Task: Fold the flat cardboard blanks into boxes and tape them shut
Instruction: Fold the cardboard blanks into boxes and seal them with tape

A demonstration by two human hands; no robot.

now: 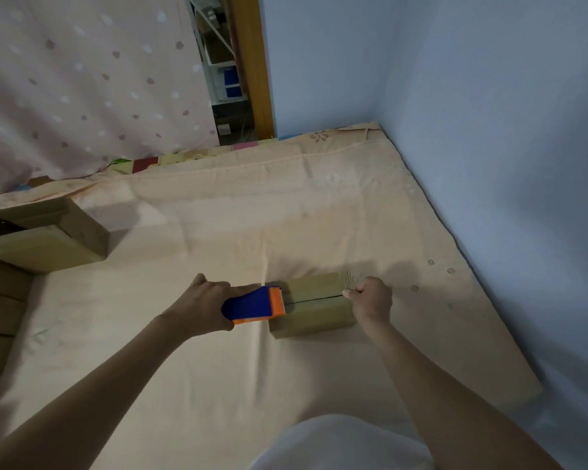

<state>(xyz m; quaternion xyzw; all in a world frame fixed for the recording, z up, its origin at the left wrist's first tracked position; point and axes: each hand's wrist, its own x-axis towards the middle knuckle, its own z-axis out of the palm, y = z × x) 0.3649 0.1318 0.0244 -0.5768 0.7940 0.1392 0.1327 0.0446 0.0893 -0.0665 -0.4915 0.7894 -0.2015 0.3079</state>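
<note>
Tape dispenser (254, 305) is showing blue body with orange front and orange lower edge. Box (314, 305) is showing plain tan-brown cardboard, same as open boxes (45, 237) at left. Bed sheet (218, 215) is showing pale peach with faint flower prints. Curtain (82, 79) is showing pink with white and mauve dots. Wall (472, 113) is showing light blue.
</note>
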